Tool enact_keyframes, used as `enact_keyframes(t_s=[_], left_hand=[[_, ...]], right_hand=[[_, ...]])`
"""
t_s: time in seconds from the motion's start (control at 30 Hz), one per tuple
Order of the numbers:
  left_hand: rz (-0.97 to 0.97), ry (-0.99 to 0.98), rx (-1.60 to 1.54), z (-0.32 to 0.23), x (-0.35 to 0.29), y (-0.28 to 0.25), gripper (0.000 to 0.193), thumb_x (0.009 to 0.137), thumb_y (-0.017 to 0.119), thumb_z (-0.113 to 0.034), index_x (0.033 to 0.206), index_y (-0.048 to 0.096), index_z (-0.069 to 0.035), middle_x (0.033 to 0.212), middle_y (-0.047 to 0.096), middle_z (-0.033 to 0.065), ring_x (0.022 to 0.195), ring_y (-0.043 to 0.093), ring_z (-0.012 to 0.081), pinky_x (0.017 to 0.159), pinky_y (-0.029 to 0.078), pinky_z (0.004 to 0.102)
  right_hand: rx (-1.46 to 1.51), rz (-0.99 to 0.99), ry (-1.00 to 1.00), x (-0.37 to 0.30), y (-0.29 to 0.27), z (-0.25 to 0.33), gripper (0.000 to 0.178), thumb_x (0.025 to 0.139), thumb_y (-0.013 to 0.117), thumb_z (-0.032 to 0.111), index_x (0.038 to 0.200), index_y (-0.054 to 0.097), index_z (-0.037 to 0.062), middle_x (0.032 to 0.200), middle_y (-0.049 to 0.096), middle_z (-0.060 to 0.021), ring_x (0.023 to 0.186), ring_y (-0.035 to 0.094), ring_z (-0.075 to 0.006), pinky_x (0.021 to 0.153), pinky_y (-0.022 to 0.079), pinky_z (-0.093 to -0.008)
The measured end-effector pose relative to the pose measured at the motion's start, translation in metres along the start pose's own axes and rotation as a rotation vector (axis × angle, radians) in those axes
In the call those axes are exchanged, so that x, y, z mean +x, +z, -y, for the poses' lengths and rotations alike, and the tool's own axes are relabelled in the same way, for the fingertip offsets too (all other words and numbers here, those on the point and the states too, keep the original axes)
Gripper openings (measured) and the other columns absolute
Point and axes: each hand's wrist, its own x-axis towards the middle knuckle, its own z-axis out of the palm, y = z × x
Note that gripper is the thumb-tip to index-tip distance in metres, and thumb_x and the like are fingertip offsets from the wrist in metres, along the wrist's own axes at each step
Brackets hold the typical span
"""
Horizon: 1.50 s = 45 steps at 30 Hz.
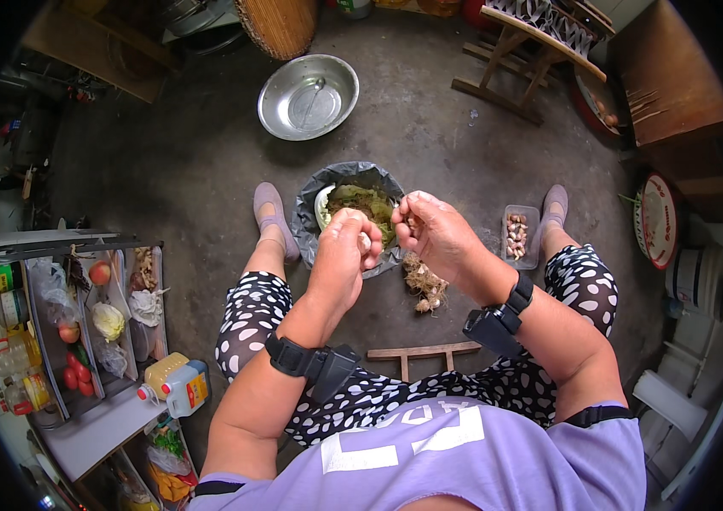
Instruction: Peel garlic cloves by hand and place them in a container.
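Observation:
My left hand (344,251) is closed, a whitish garlic clove (364,243) showing among its curled fingers. Close to it, my right hand (438,234) is closed too; a bit of something brownish shows between its fingers, too small to name. Both hands are above a bin lined with a dark grey bag (304,204), which has greenish-yellow scraps in it. Below my right hand, a bunch of garlic bulbs (425,285) with dry roots lies on the floor. A clear plastic box (522,262) to the right has garlic cloves (516,234) inside.
A metal basin (276,106) with a spoon in it is on the floor ahead. Shelves with vegetables and bottles (80,324) stand at the left. At the far right are a wooden stool (506,64) and a red-rimmed enamel basin (658,220). A wooden frame (421,351) is near my lap.

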Motion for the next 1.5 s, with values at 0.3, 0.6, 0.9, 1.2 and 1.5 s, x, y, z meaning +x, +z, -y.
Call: enact_keyframes(t_s=[0.3,0.6,0.9,1.2,1.5], left_hand=[[-0.049,-0.002,-0.151,0.001,0.002,0.008,0.015,0.092,0.041,-0.004,0.105,0.049,-0.001,0.098,0.057,0.0092,0.093,0.057,0.0161,0.081,0.049,0.0285],[0.010,0.045,-0.124,-0.001,0.001,0.006,0.017,0.092,0.043,-0.005,0.108,0.048,-0.003,0.098,0.056,0.0075,0.090,0.057,0.0136,0.082,0.049,0.0270],[0.042,0.078,-0.045,0.000,-0.001,0.005,0.018,0.092,0.045,-0.006,0.110,0.046,-0.003,0.102,0.056,0.0088,0.093,0.057,0.0140,0.087,0.047,0.0297],[0.063,0.116,0.066,0.000,-0.002,0.011,0.025,0.092,0.045,-0.007,0.117,0.043,-0.003,0.110,0.055,0.0088,0.100,0.056,0.0156,0.089,0.045,0.0291],[0.110,0.136,0.283,0.008,-0.004,0.019,0.030,0.091,0.047,-0.004,0.120,0.042,-0.002,0.114,0.053,0.0092,0.104,0.052,0.0132,0.091,0.043,0.0275]], right_hand=[[-0.601,0.081,-0.335,-0.004,0.009,-0.014,0.020,0.087,0.056,0.007,0.105,0.050,0.0007,0.086,0.058,-0.0050,0.080,0.056,-0.0144,0.072,0.047,-0.0281],[-1.121,0.075,-0.705,-0.007,0.007,-0.022,0.027,0.084,0.059,0.006,0.109,0.049,0.0030,0.092,0.061,-0.0139,0.083,0.061,-0.0259,0.073,0.049,-0.0320],[-0.910,0.076,-0.624,0.000,0.000,-0.024,0.015,0.089,0.052,0.005,0.104,0.051,0.0016,0.091,0.060,-0.0118,0.085,0.060,-0.0181,0.074,0.048,-0.0287],[-0.746,0.120,-0.489,0.003,-0.001,-0.030,0.013,0.091,0.051,0.010,0.102,0.050,0.0023,0.088,0.057,-0.0088,0.079,0.057,-0.0145,0.073,0.047,-0.0285],[-0.813,-0.061,-0.452,0.004,-0.006,-0.028,0.009,0.092,0.047,0.009,0.093,0.051,0.0011,0.079,0.057,-0.0083,0.075,0.054,-0.0134,0.069,0.046,-0.0280]])
